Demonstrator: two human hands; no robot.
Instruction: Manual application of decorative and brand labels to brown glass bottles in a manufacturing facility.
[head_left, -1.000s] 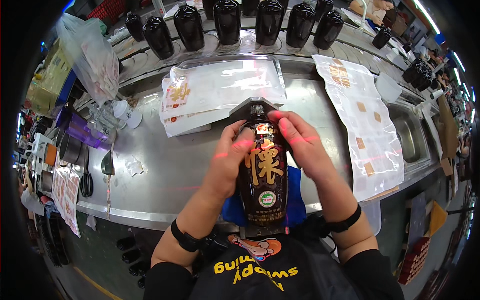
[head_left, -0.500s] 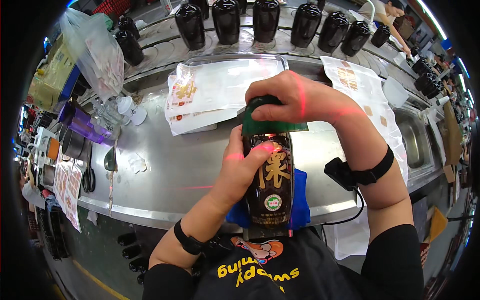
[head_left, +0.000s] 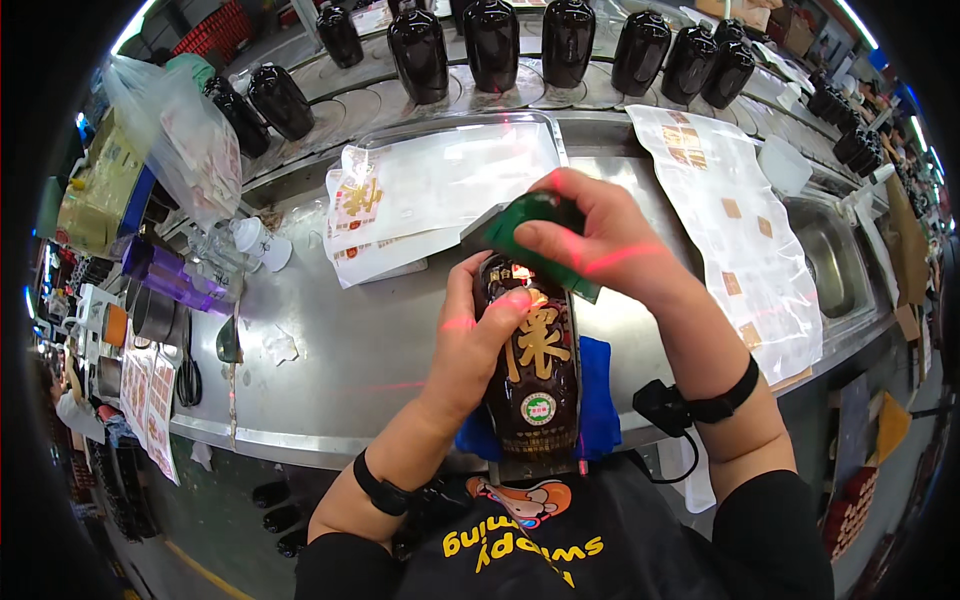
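A glossy dark brown bottle (head_left: 535, 390), with gold characters and a round green-and-white emblem, lies in front of my body with its base toward me. Under it shows a blue padded support (head_left: 598, 395). My left hand (head_left: 465, 335) grips the bottle's side near the far end, thumb pressed on its face. Pinched in my right hand (head_left: 610, 240) is a green flat scraper (head_left: 522, 228), tilted above the bottle's far end; whether its edge touches the bottle I cannot tell. White transfer sheets (head_left: 440, 185) with gold and red prints lie on a tray beyond.
Several dark bottles (head_left: 492, 50) stand on the conveyor (head_left: 450, 100) at the back. Another printed sheet (head_left: 735, 235) lies right, beside a sink (head_left: 840, 270). At left are a plastic bag (head_left: 180, 140), a white bottle (head_left: 262, 243), a purple container (head_left: 175, 275) and a whisk (head_left: 188, 375).
My right hand has shifted slightly right and down, turning the scraper from level to slanted, which uncovers the bottle's far end. My left hand keeps its hold. Bottles on the conveyor have shifted.
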